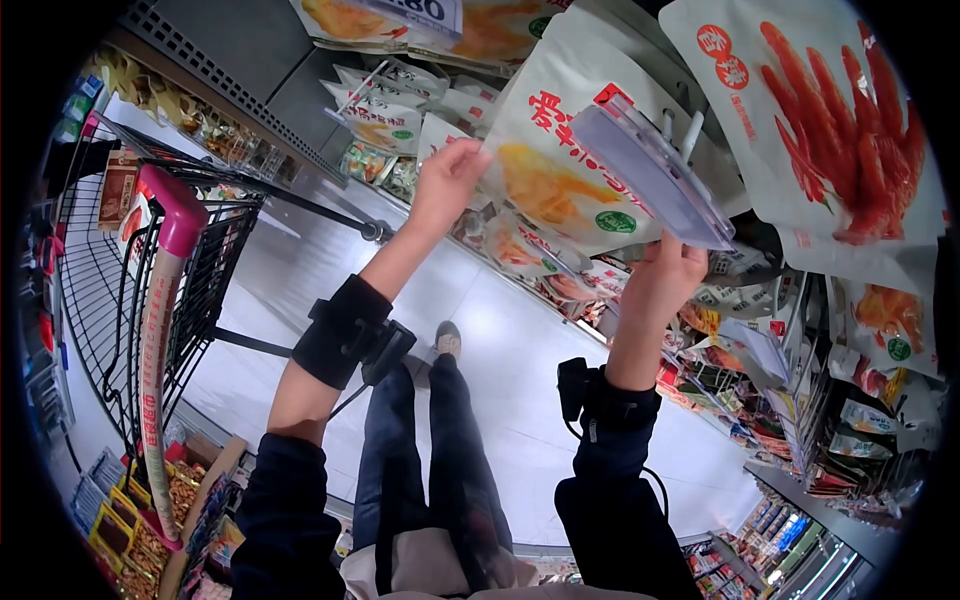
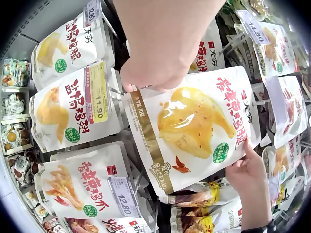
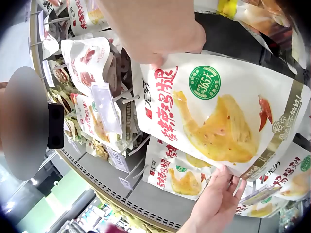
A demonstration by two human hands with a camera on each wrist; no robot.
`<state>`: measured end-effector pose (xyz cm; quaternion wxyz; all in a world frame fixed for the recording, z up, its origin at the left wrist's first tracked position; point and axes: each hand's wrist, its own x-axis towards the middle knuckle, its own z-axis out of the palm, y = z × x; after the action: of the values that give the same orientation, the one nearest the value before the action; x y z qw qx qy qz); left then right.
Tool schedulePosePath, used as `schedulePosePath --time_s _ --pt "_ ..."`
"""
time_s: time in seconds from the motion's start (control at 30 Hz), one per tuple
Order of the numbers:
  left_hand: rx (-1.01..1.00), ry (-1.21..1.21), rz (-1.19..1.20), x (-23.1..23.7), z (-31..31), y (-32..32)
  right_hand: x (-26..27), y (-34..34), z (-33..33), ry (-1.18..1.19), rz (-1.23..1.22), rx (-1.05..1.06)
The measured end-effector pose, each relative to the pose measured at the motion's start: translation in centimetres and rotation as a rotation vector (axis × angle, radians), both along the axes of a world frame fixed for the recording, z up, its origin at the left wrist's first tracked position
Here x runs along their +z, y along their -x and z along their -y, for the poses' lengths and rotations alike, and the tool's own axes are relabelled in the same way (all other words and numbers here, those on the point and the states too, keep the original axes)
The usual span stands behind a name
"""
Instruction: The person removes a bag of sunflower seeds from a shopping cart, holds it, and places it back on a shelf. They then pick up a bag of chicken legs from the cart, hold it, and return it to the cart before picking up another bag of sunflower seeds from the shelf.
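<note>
A white pouch with red lettering and a yellow chicken leg picture is held between both hands. My left hand pinches its edge at the brown-striped end. The right hand grips the opposite end, near the red lettering, thumb and fingers at the edge. In the head view a clear price tag holder overlaps the pouch and hides part of the right fingertips. Behind it in the right wrist view hangs a similar pouch.
Hanging pouches and metal hooks with price tags surround the hands. At the left stands a black wire shopping cart with a pink-ended handle. A person's blurred head shows in the right wrist view.
</note>
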<state>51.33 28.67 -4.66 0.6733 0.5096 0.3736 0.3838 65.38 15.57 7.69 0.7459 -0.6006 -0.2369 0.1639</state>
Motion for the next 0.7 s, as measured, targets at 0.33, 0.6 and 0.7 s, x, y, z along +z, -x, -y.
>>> schedulePosePath --time_s 0.33,0.6,0.7 --pt "-0.006 -0.042 -0.015 0.9 -0.1 0.2 -0.3 1.7 0.3 -0.036 -0.009 0.010" --pt "0.161 -0.142 -0.046 -1.1 1.0 1.7 -2.8 4.3 3.5 0.136 0.106 0.066" --pt "0.185 -0.138 -0.157 -2.3 3.0 4.3 -5.7 5.5 6.7 0.168 0.017 0.125"
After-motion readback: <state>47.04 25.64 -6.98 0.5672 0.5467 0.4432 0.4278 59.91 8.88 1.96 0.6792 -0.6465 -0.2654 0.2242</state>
